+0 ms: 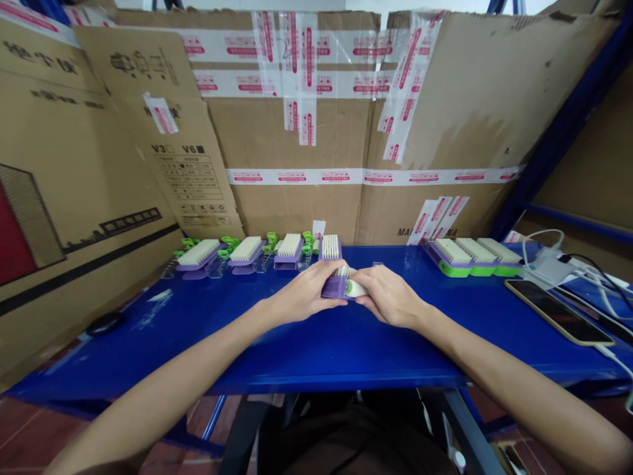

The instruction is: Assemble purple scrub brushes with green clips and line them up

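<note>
At twelve o'clock, cardboard [341, 138] was crossed by red-and-white tape [341, 176]. At ten, a carton [185, 178] was printed with "V3" and "V6". A blue post [566, 128] was slanted at two. At three, a white block [548, 267] was bordered by wires [544, 231]; towards four, a phone [556, 312] was laid, connected to a white cord [604, 351].

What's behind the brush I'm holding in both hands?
Behind the held brush, a white-bristled purple brush sits on the blue table, with the cardboard beyond it. Whatever your left hand, right hand and the held brush cover can't be seen.
</note>
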{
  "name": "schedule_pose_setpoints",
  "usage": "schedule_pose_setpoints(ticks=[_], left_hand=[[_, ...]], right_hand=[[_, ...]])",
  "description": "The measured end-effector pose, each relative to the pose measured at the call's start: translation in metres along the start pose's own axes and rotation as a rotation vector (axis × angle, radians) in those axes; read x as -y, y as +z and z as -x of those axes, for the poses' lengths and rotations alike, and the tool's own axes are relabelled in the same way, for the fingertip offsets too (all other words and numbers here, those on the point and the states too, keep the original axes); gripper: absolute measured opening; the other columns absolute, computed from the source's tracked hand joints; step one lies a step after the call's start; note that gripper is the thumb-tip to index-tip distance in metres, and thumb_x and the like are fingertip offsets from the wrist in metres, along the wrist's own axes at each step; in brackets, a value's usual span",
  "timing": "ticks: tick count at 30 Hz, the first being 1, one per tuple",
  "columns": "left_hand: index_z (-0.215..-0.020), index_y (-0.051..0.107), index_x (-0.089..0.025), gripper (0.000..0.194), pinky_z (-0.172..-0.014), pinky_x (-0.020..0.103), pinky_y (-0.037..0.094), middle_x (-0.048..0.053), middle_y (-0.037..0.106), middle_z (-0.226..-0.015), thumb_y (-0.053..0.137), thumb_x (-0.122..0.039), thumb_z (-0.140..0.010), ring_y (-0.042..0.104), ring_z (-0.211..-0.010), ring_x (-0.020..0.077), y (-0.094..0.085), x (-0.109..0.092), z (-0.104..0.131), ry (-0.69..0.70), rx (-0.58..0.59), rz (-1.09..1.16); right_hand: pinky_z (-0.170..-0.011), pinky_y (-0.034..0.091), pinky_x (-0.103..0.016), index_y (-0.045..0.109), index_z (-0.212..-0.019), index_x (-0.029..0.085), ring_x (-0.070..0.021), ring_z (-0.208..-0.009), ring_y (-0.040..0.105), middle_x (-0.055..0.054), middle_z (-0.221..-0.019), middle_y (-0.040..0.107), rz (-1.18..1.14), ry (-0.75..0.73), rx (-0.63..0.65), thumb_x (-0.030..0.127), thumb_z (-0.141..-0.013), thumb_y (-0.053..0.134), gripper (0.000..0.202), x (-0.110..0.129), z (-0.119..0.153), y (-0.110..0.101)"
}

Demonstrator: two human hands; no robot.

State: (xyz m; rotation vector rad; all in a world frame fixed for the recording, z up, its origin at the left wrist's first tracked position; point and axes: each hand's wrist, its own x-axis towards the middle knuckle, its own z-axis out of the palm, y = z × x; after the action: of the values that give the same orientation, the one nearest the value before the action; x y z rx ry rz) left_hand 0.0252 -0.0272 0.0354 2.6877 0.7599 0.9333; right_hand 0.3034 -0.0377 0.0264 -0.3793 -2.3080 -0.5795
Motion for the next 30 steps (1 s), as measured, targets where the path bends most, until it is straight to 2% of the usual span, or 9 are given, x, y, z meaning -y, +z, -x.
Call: schedule_pose_setpoints(ticks=[8, 16, 24, 30], left_hand=[[-0.157, 0.048, -0.027, 0.068, -0.116, 0.059, 0.058, 0.015, 0.069, -0.148, 0.079, -0.058, -0.105, 0.069, -0.132, 0.0376, -0.002, -0.005, -0.001, 0.074, -0.012, -0.121], [-0.158, 0.047, -0.025, 0.075, -0.116, 0.063, 0.059, 0.017, 0.068, -0.149, 0.078, -0.067, -0.103, 0.069, -0.135, 0.04, -0.003, -0.004, 0.0, 0.066, -0.009, -0.193], [-0.15, 0.052, -0.023, 0.075, -0.108, 0.055, 0.064, 0.016, 0.073, -0.141, 0.073, -0.076, -0.102, 0.077, -0.124, 0.0367, -0.004, -0.009, -0.001, 0.031, -0.021, -0.213], [-0.151, 0.055, -0.022, 0.081, -0.094, 0.046, 0.067, 0.015, 0.076, -0.138, 0.072, -0.081, -0.099, 0.081, -0.115, 0.0347, -0.004, -0.012, 0.0, -0.054, -0.003, -0.281]], right_hand=[[-0.084, 0.062, -0.045, 0.052, -0.147, 0.018, -0.0292, -0.096, 0.071, -0.016, -0.12, 0.077, -0.031, 0.053, -0.042, 0.043, -0.125, 0.034, 0.038, -0.002, 0.001, 0.0], [-0.087, 0.063, -0.046, 0.052, -0.147, 0.018, -0.0303, -0.099, 0.073, -0.017, -0.123, 0.078, -0.062, 0.079, -0.034, 0.042, -0.124, 0.038, 0.036, -0.001, -0.001, -0.002], [-0.089, 0.065, -0.047, 0.051, -0.15, 0.019, -0.0306, -0.103, 0.073, -0.017, -0.124, 0.077, -0.083, 0.108, -0.041, 0.045, -0.124, 0.036, 0.04, -0.002, 0.0, -0.002], [-0.087, 0.065, -0.046, 0.05, -0.15, 0.02, -0.0297, -0.101, 0.073, -0.016, -0.122, 0.077, -0.085, 0.117, -0.048, 0.046, -0.125, 0.035, 0.04, -0.002, -0.001, -0.002]])
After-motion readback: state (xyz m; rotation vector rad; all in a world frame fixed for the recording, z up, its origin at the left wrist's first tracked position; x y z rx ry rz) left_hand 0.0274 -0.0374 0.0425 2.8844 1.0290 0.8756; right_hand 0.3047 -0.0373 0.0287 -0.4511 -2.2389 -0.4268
